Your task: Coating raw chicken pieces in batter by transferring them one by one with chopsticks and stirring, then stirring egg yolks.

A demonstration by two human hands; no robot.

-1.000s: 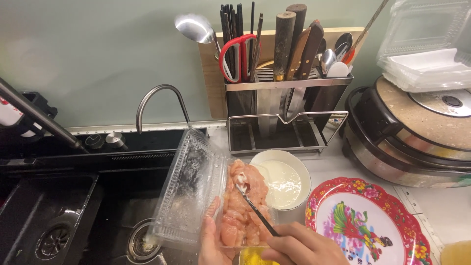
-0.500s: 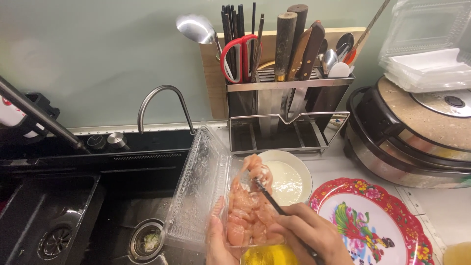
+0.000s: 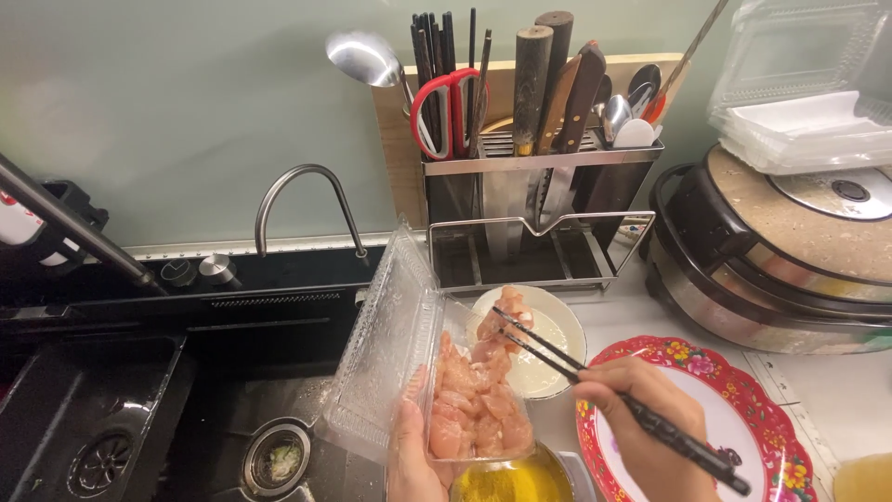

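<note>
1. While the left hand point(image 3: 413, 460) grips a clear plastic clamshell box point(image 3: 409, 353) from below w/ fingers clamped on its base, the right hand point(image 3: 641, 423) holds 1 pair of black chopsticks point(image 3: 595, 381), fingers closed around them.
2. Counts: 2 hands, 1 pr chopsticks, 1 clamshell box, 1 white bowl point(image 3: 544, 349), 1 patterned plate point(image 3: 743, 428).
3. Chopstick tips are closed on 1 piece of raw chicken point(image 3: 497, 321) at the far end of the box, over the near rim of the white bowl.
4. Box: lid hinged open to the left, over the sink edge; tray tilted, filled w/ many raw pink chicken pieces point(image 3: 474, 400), too many to count.
5. White bowl sits on the tabletop just behind the box, holds a pale whitish mix.
6. A container of yellow liquid point(image 3: 511, 479) is at the bottom edge, just below the box; partly cut off.
7. Patterned plate, red rim w/ flowers, lies under the right hand.
8. Left: black sink point(image 3: 111, 409) w/ 2 drains visible, curved tap point(image 3: 297, 200) behind.
9. Behind: metal utensil rack point(image 3: 530, 200) w/ red-handled scissors point(image 3: 446, 107), ladle, knives, chopsticks, cutting board.
10. Right: round cooker point(image 3: 799, 251) w/ clear plastic boxes stacked on top.
11. Box and right hand hide part of the bowl and plate.
</note>
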